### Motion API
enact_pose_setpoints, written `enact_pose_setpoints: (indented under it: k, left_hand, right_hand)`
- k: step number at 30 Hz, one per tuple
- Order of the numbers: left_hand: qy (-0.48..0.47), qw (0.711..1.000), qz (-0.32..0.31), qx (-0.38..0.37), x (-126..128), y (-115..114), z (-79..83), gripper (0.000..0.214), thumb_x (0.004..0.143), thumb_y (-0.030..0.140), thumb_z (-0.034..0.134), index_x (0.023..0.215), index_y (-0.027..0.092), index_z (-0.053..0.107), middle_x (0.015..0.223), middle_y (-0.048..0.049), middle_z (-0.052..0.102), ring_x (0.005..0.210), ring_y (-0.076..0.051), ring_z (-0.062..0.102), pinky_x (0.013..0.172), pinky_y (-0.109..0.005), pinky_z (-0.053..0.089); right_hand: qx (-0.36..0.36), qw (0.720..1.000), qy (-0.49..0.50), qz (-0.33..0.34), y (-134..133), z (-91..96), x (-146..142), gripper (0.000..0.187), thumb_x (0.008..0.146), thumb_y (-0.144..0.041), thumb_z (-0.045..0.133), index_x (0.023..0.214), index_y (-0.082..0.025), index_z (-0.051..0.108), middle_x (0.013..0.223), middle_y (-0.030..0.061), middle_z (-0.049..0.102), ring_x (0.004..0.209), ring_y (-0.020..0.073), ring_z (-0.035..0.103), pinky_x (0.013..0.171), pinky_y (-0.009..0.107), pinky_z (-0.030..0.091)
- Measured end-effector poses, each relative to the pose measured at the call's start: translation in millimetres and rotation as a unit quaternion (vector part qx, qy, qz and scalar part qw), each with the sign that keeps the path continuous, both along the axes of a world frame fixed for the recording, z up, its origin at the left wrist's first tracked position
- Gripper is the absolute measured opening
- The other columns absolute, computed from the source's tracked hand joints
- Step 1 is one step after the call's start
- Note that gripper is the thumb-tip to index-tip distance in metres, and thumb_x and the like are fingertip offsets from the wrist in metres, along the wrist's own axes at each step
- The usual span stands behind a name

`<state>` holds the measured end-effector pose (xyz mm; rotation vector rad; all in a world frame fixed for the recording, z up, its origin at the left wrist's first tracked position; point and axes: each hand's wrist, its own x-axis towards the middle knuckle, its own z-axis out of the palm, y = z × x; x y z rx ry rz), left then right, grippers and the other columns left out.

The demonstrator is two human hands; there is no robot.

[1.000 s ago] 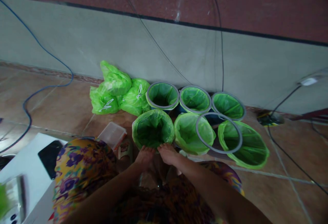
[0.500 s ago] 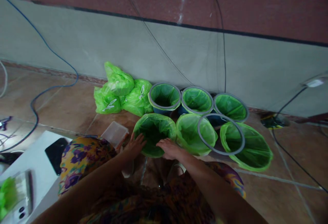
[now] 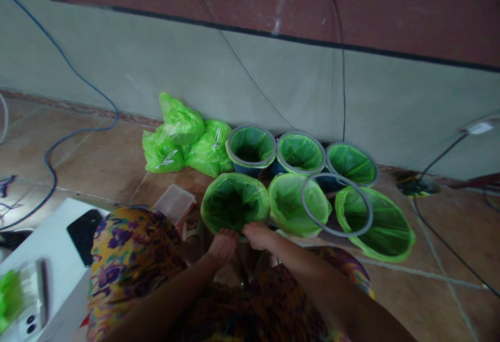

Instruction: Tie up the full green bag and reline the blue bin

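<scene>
A bin lined with a green trash bag [image 3: 213, 188] stands right in front of me, its mouth facing up and the liner folded over its rim. Both hands are at the near edge: my left hand [image 3: 224, 246] is closed on the bag's edge, and beside it my right hand [image 3: 258, 236] also pinches the edge. A second green-lined bin [image 3: 279, 201] stands just right of it. Farther right, another green-lined bin [image 3: 390, 227] leans outward. A loose grey ring [image 3: 368, 211] rests across these two.
Three lined bins with grey rings [image 3: 252, 165] line the wall. Tied green bags [image 3: 209, 149] lie to their left. A clear plastic box [image 3: 174, 202] sits by my left knee. At left, a white table [image 3: 50, 227] holds a phone [image 3: 85, 235]. Cables [image 3: 449, 243] cross the floor.
My left hand has moved from the bag's left side to its near edge, close to my right hand. My right hand has shifted slightly down onto that edge.
</scene>
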<state>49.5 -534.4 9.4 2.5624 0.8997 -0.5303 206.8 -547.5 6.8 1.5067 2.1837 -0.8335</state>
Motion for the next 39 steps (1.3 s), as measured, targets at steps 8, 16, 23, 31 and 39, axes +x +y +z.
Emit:
enact_pose_setpoints:
  k: [8,16,23,31,39]
  left_hand:
    - [0.041,0.996,-0.035,0.068,-40,62,7.9,0.032,0.087,0.005,0.041,0.093,0.015,0.07,0.095,-0.0096,0.072,0.1,-0.021,0.063,0.116,-0.049,0.026]
    - [-0.016,0.992,0.038,0.116,-72,81,35.7,0.04,0.084,0.009,0.045,0.12,0.016,0.061,0.129,-0.0143,0.059,0.129,-0.031,0.047,0.109,-0.055,0.031]
    - [0.006,0.999,0.033,0.04,-53,37,29.1,0.032,0.087,0.009,0.041,0.101,0.018,0.068,0.106,-0.0107,0.069,0.107,-0.026,0.06,0.104,-0.048,0.037]
    - [0.042,0.998,0.032,0.02,-50,35,0.9,0.033,0.083,0.003,0.041,0.094,0.013,0.071,0.096,-0.011,0.072,0.099,-0.023,0.064,0.104,-0.044,0.039]
    - [0.031,0.998,0.038,0.048,-55,42,5.8,0.036,0.082,0.002,0.044,0.105,0.011,0.069,0.107,-0.0145,0.071,0.113,-0.027,0.061,0.115,-0.051,0.026]
  right_hand:
    - [0.088,0.994,0.059,0.02,9,11.1,8,0.048,0.073,-0.011,0.062,0.121,-0.015,0.061,0.12,0.013,0.063,0.114,0.0253,0.056,0.11,0.044,0.032]
    - [0.141,0.984,0.107,-0.006,11,17.8,12,0.039,0.074,-0.011,0.057,0.113,-0.014,0.063,0.111,0.0117,0.063,0.106,0.0245,0.055,0.1,0.039,0.037]
    - [0.146,0.981,0.123,0.044,0,11.8,-8,0.023,0.082,-0.017,0.054,0.103,-0.014,0.064,0.104,0.0108,0.066,0.102,0.0246,0.058,0.098,0.039,0.04]
    - [0.075,0.997,0.024,0.026,4,-13.9,-10,0.027,0.082,-0.007,0.052,0.101,-0.013,0.07,0.104,0.0121,0.07,0.102,0.0247,0.064,0.11,0.047,0.031]
    - [0.087,0.995,0.043,0.028,18,2.7,-7,0.036,0.076,-0.01,0.062,0.111,-0.013,0.067,0.111,0.0139,0.068,0.108,0.027,0.062,0.112,0.049,0.028]
